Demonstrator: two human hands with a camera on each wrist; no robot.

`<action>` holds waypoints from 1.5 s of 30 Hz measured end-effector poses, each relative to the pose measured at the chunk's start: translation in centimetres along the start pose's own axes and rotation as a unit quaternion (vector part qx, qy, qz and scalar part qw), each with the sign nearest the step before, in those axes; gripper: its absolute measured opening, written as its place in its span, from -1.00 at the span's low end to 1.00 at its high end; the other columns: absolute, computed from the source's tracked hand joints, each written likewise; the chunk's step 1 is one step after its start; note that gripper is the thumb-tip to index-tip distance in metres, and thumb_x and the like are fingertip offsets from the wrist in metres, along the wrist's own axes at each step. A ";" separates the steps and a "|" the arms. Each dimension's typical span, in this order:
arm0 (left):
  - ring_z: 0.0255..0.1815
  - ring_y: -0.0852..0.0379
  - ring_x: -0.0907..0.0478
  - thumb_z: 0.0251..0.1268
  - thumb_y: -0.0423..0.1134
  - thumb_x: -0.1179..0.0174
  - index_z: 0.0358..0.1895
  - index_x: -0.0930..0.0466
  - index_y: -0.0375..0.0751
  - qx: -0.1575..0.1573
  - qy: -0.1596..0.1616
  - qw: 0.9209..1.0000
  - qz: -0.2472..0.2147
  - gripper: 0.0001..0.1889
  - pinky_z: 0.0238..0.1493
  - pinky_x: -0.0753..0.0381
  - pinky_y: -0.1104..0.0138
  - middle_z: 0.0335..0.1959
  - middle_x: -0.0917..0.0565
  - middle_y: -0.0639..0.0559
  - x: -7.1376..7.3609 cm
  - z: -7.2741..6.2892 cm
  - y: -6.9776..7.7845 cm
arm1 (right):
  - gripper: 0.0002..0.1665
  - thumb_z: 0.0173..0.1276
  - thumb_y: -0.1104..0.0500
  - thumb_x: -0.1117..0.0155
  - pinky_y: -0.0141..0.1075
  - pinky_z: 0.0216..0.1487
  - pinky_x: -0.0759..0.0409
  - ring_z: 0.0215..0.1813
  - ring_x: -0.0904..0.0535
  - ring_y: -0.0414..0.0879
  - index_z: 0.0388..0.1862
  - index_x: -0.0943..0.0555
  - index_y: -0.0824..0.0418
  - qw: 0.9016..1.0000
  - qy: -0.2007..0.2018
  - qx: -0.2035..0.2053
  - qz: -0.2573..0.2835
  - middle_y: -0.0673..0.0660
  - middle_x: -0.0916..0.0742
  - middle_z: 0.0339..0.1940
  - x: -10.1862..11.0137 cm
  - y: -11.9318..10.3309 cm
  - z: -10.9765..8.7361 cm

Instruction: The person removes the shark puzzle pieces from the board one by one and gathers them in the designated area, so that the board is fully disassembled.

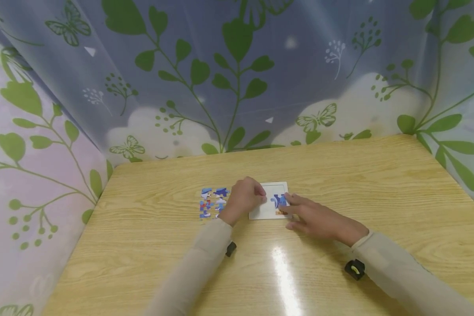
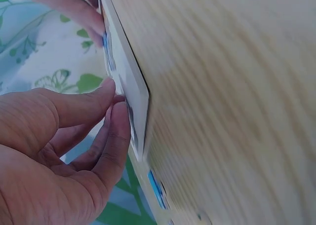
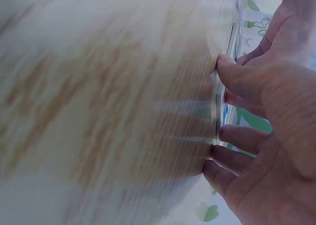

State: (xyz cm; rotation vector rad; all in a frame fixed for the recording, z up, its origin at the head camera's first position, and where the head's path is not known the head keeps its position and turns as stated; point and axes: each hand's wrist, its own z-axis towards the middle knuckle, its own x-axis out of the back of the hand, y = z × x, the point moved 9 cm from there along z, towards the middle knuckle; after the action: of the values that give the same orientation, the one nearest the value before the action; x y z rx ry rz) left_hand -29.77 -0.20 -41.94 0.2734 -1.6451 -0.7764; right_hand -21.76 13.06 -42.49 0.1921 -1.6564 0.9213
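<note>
A white puzzle board [image 1: 260, 213] lies on the table, with several joined blue and brown puzzle pieces [image 1: 278, 202] at its right side. My left hand [image 1: 245, 198] is over the board's left part. Its thumb and forefinger tips come together close to the board's surface in the left wrist view; whether a piece is between them is hidden. Spread along the board's right edge, my right hand [image 1: 314, 216] touches the board and the joined pieces with loosely extended fingers. Left of the board, partly behind the left hand, lie loose puzzle pieces [image 1: 206, 193].
The wooden table [image 1: 162, 263] reaches back to a patterned curtain [image 1: 237, 87] with leaves and butterflies. Another patterned cloth [image 1: 35, 166] hangs along the left side. A black wrist device [image 1: 354, 269] is strapped by the right sleeve.
</note>
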 end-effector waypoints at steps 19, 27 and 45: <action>-0.39 0.17 -0.60 0.20 -0.33 -0.45 -0.35 -0.80 -0.25 0.012 -0.014 1.000 -0.006 -0.95 -0.30 -0.59 0.39 -0.40 -0.76 0.03 -1.3 0.0 1.4 | -0.43 0.51 0.14 -0.26 0.24 0.39 -0.29 0.52 -0.15 0.45 0.38 -0.47 0.40 1.000 -0.002 0.005 0.009 0.54 -0.27 0.49 -0.1 0.0 0.0; -0.37 0.17 -0.59 0.21 -0.31 -0.45 -0.38 -0.79 -0.20 0.040 -0.018 0.999 -0.032 -0.94 -0.29 -0.59 0.37 -0.43 -0.72 0.08 -1.4 0.1 0.8 | -0.43 0.52 0.13 -0.25 0.25 0.39 -0.28 0.52 -0.14 0.45 0.40 -0.46 0.39 1.000 -0.009 -0.002 0.010 0.54 -0.26 0.50 -0.1 -0.1 0.0; -0.38 0.13 -0.58 0.23 -0.35 -0.38 -0.34 -0.79 -0.22 0.034 0.003 0.998 -0.052 -0.96 -0.34 -0.56 0.33 -0.41 -0.72 0.04 1.5 -1.2 -1.2 | -0.44 0.51 0.13 -0.26 0.24 0.42 -0.24 0.51 -0.16 0.44 0.38 -0.48 0.38 1.000 -0.004 -0.002 0.007 0.55 -0.28 0.48 0.0 -0.1 0.0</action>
State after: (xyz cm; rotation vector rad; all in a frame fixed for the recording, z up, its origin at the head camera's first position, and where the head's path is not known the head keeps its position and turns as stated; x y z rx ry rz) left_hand -29.23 -2.33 -41.47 0.4123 -1.6633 -0.7987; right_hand -21.67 13.00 -42.44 0.1811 -1.6687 0.9289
